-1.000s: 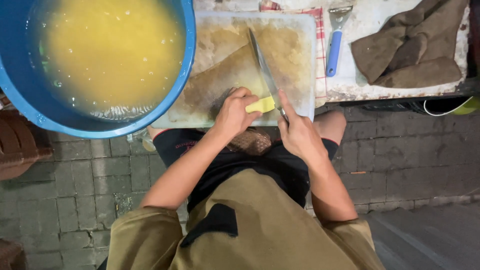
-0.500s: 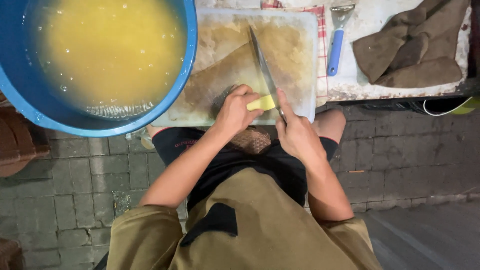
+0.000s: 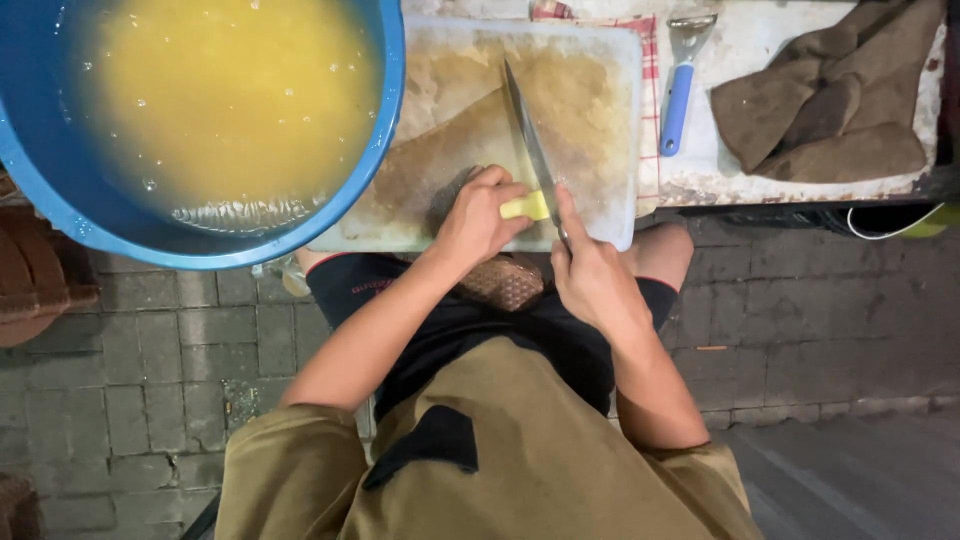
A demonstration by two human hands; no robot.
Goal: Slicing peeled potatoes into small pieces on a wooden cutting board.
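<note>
A large blue basin (image 3: 60,190) is sitting at the far left, filled with cloudy yellow liquid and overlapping the left edge of a stained white cutting board (image 3: 600,120). The left hand (image 3: 478,215) is resting on the board's near edge, fingers curled closed around a small yellow piece of food (image 3: 526,206) and pinning it to the board. Just to its right, the right hand (image 3: 592,275) is closed around the handle of a long knife (image 3: 530,140), index finger lying along the spine; the blade is pointing away across the board and touching the yellow piece's right end. Further right, a blue-handled peeler (image 3: 680,95) is lying on the worn white table (image 3: 730,170), beside a crumpled brown cloth (image 3: 825,105).
</note>
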